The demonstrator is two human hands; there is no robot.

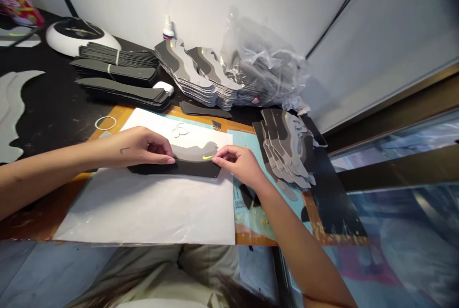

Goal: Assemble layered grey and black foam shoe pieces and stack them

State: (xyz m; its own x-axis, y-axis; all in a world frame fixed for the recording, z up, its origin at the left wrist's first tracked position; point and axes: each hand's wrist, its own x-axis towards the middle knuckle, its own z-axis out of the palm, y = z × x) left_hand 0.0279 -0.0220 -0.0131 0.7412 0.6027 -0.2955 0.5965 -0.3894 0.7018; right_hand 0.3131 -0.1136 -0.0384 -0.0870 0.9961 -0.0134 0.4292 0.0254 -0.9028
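Cutout (191,151), grey and wavy with a small yellow tick on it, lies in the head view on a black strip (175,170), both resting on a white sheet (143,207). It looks thin, light and bendy, probably foam or card, so it suits a gentle pinch at its edges rather than a firm grip. The left hand (139,148) holds its left end, fingers (167,159) drawn narrow against the edge. The right hand (240,164) holds its right end, fingertips (219,151) close together on the surface.

There is one cutout between the hands and one strip beneath it. Two stacks of grey cutouts (193,76) (287,148) stand nearby, one ahead and one to the right, beside a blue-and-orange board (268,217). Three bundles of dark strips (118,71) lie on the black worktop (46,112). Farther back are one clear plastic bag (261,61) and one small white bottle (168,28).
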